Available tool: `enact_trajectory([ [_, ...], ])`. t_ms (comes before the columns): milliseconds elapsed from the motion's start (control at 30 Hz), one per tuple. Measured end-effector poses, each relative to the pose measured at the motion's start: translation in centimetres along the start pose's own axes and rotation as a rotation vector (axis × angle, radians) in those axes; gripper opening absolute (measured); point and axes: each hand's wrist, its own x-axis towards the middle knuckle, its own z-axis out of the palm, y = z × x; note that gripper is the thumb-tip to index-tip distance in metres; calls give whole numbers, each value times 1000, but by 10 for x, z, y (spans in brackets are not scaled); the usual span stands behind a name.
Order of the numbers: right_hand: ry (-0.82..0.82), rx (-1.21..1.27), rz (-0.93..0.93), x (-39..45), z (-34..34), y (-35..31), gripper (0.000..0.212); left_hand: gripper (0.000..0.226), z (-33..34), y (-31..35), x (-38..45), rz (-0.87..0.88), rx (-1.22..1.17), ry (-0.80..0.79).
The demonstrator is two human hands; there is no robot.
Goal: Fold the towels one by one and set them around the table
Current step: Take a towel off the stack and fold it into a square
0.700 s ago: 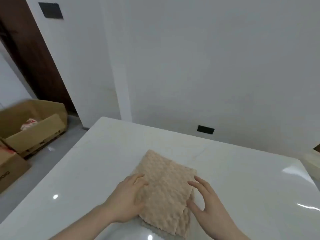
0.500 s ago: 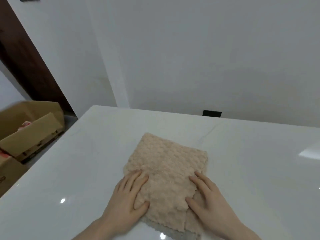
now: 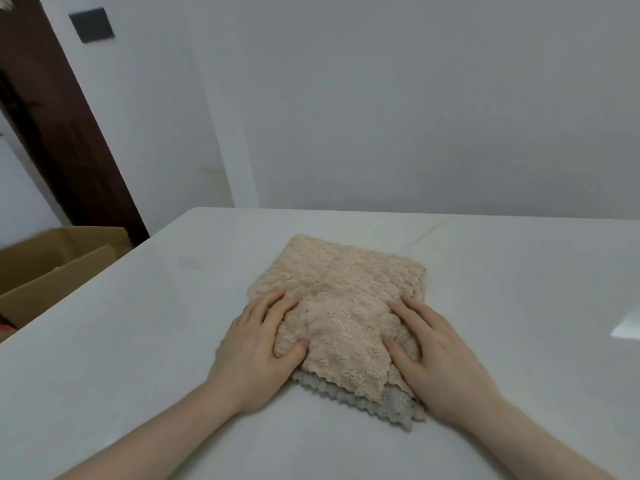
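A beige bumpy towel (image 3: 341,299) lies folded into a rough square on the white table (image 3: 138,341). A grey layer shows along its near edge. My left hand (image 3: 258,348) lies flat on the towel's near left side, thumb on the cloth. On the near right side my right hand (image 3: 434,351) presses down the same way. Both hands have fingers spread and hold nothing.
Open cardboard boxes (image 3: 52,268) stand on the floor beyond the table's left edge. A dark wooden door (image 3: 59,133) is at the back left. A white wall (image 3: 415,98) runs right behind the table's far edge.
My view has tilted and shifted, so the towel now sits square to me. Both hands stay flat on its near corners, having slid slightly outward.
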Motion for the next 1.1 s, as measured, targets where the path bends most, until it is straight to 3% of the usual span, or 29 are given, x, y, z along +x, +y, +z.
enact_trajectory([
  [333,203,64,-59,-29,-4,-23,40,91,-9,2,-4,-19,29,-175],
  [433,141,-21,-154,-44,6,-35,51,94,-4,4,-7,-36,51,-139],
  [567,114,-73,-116,-44,11,-32,64,95,0,3,-7,-45,44,-99],
  [900,91,-13,5,-17,19,-25,50,97,10,9,10,-108,41,-58],
  [1000,110,2,5,-16,21,-23,51,86,10,10,12,-92,-12,-26],
  [1100,176,0,-20,-21,21,-24,47,58,6,7,7,-57,-142,54],
])
